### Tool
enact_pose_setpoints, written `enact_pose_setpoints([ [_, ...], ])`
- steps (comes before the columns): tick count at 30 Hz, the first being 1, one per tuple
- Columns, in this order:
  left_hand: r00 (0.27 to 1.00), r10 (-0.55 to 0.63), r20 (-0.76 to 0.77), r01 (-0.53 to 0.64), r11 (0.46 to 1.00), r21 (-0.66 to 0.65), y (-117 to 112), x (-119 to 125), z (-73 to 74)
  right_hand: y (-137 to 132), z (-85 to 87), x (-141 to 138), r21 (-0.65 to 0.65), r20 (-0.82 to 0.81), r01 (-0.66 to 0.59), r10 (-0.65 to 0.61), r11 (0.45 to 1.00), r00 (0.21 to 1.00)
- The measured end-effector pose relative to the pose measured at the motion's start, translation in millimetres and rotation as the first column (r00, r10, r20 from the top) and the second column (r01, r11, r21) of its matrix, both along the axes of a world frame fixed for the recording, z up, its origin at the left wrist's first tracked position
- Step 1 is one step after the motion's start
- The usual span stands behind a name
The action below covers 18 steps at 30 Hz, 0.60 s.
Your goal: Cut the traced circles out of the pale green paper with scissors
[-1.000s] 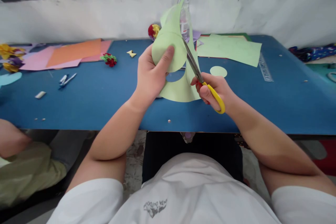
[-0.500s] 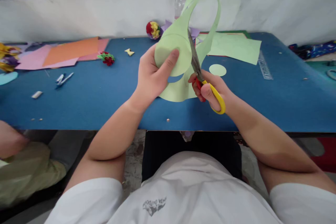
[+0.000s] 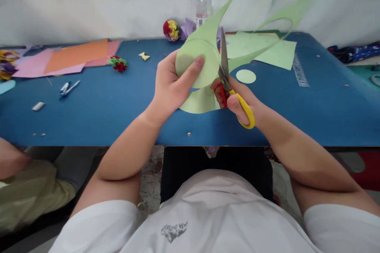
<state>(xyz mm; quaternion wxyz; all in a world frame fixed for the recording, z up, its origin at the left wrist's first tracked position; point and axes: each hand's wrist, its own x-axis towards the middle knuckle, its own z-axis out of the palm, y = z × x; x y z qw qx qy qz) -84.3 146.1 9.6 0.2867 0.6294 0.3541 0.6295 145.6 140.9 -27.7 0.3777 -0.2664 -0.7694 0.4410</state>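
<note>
My left hand point(image 3: 172, 83) is closed on a light green paper piece point(image 3: 197, 61), thumb pressed on its rounded part. My right hand point(image 3: 237, 101) grips yellow-handled scissors point(image 3: 227, 77), whose blades point upward along the right edge of the round part. A long green offcut strip point(image 3: 267, 31) trails up and to the right from the cut. More of the same paper point(image 3: 200, 102) hangs below my left hand, over the blue table point(image 3: 118, 102).
A cut green circle point(image 3: 246, 76), green sheets point(image 3: 267, 49) and a clear ruler point(image 3: 299, 71) lie at the right. A water bottle point(image 3: 203, 0), a paper flower ball point(image 3: 171, 30), pink and orange sheets point(image 3: 68, 57) and pens point(image 3: 67, 87) lie behind and left. Another person's arm point(image 3: 12, 160) shows bottom left.
The scissors have cut further round the circle. The offcut strip has swung from a loop above the paper out to the right. My left hand has turned the paper slightly.
</note>
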Motion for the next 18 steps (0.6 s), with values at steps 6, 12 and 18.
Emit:
enact_pose_setpoints([
  [6,0.998,0.01,-0.059,-0.01,1.0,0.002,-3,0,1.9,1,1.5,-1,0.068,-0.02,0.011,-0.009,0.998,1.0],
  [12,0.998,0.0,-0.065,0.001,1.0,0.018,0,0,0.2,-3,10.0,-3,0.129,0.002,0.064,-0.065,0.99,0.998],
  [18,0.999,-0.033,-0.038,0.037,0.992,0.123,13,2,-5.2,0,5.7,-3,0.202,-0.018,0.097,-0.096,0.975,0.995],
])
